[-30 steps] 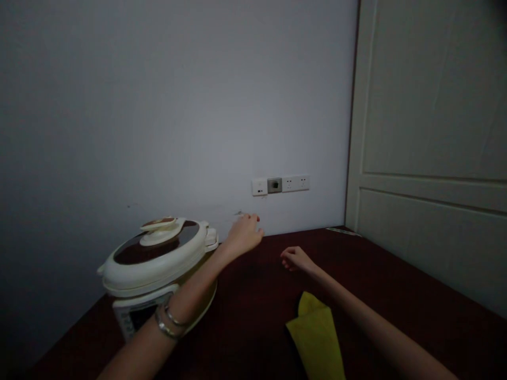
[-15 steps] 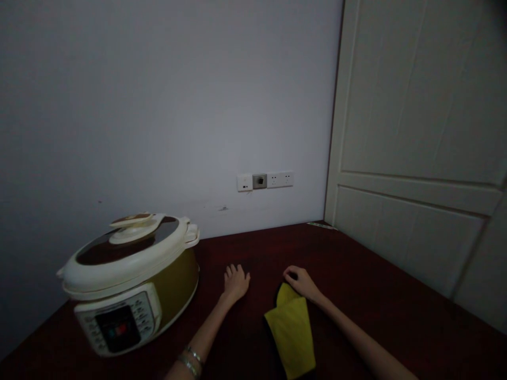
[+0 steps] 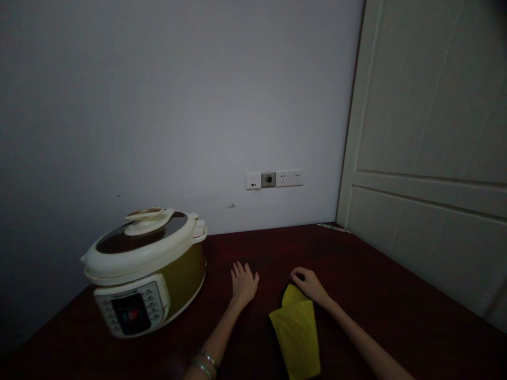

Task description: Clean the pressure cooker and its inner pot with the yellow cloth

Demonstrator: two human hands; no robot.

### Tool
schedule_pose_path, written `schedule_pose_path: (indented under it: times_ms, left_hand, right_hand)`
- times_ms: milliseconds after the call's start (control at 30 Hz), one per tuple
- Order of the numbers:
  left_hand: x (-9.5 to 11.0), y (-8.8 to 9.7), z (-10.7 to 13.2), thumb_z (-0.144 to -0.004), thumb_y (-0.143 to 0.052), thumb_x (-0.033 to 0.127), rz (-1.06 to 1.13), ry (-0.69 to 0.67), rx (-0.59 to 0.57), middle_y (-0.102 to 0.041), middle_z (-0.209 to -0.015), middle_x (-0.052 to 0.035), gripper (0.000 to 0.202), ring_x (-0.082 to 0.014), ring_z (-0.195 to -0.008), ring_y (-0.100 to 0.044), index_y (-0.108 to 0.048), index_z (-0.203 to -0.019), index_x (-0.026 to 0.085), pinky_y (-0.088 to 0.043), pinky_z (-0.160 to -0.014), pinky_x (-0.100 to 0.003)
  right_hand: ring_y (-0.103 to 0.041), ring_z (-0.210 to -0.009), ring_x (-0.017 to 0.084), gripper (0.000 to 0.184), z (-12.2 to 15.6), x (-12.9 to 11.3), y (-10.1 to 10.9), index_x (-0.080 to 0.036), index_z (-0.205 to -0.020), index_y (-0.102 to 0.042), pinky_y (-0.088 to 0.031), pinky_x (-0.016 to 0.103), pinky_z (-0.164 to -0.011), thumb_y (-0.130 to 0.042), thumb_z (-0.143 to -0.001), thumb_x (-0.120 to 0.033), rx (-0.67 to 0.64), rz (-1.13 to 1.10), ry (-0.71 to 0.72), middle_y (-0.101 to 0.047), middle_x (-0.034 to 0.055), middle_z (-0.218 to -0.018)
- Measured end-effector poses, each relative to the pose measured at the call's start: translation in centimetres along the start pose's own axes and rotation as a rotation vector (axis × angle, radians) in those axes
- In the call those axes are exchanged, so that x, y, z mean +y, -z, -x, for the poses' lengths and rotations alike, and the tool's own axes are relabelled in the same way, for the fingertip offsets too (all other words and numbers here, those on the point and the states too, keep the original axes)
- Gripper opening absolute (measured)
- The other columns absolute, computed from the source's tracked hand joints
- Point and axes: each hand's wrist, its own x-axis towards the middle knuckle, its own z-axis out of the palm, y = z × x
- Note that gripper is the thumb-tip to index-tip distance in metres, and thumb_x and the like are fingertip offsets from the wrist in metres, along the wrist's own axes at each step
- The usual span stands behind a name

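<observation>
My left hand [image 3: 243, 282] lies flat on the dark red table [image 3: 376, 295], fingers stretched out, holding nothing; bracelets circle its wrist. My right hand [image 3: 310, 284] rests at the far end of a folded yellow cloth [image 3: 298, 332], fingers curled on its top edge. The cloth lies on the table between my forearms. A cream and olive electric cooker [image 3: 144, 269] with a closed lid and a front control panel stands to the left of my left hand, a short gap away.
A grey wall rises behind the table, with a strip of wall sockets [image 3: 274, 179]. A pale panelled door [image 3: 431, 148] bounds the right side. A thin flat item [image 3: 333, 228] lies at the table's far corner.
My left hand came down from near the wall and now lies flat on the table. My right hand drew back onto the cloth's end. The view shifted slightly.
</observation>
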Motion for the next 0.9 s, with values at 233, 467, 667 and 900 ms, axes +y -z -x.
schedule_pose_path:
  times_ms: [233,467,667,900]
  left_hand:
    - [-0.2,-0.3,-0.2,-0.088,-0.034,0.04,0.031,-0.007,0.015,-0.039,-0.14,-0.0267,0.057,-0.0384,-0.133,-0.031,-0.047,-0.131,0.004,-0.026,-0.105,-0.047]
    - [-0.2,0.0,0.0,-0.089,-0.034,0.04,0.026,-0.019,-0.004,-0.038,-0.14,-0.028,0.058,-0.0382,-0.133,-0.031,-0.046,-0.131,0.003,-0.026,-0.105,-0.048]
    - [-0.3,0.4,0.2,-0.088,-0.038,0.037,0.108,-0.031,-0.021,-0.037,-0.14,-0.0297,0.057,-0.0384,-0.134,-0.029,-0.046,-0.13,0.001,-0.023,-0.106,-0.05]
    - [-0.2,0.7,0.7,-0.085,-0.042,0.025,0.367,-0.099,-0.008,-0.037,-0.141,-0.0269,0.045,-0.0353,-0.137,-0.024,-0.053,-0.121,0.0,-0.015,-0.111,-0.047]
  right_hand:
    - [-0.061,-0.084,0.024,0.029,0.1,-0.3,0.8,-0.017,-0.073,-0.067,-0.043,0.037,-0.082,-0.046,-0.076,-0.037,-0.104,-0.002,0.004,-0.07,0.0081,-0.082]
    - [-0.061,-0.08,0.02,0.036,1.1,-1.8,2.3,-0.017,-0.089,-0.067,-0.046,0.032,-0.074,-0.053,-0.079,-0.047,-0.29,-0.091,-0.013,-0.068,0.0053,-0.085]
    - [-0.057,-0.092,0.021,0.031,2.3,-4.7,2.9,-0.017,-0.077,-0.067,-0.044,0.033,-0.085,-0.063,-0.073,-0.048,-0.353,-0.032,0.092,-0.058,0.0073,-0.098]
    - [-0.05,-0.108,0.024,0.029,3.3,-6.0,3.0,-0.018,-0.08,-0.069,-0.038,0.036,-0.097,-0.072,-0.066,-0.044,-0.519,0.104,0.068,-0.048,0.009,-0.117]
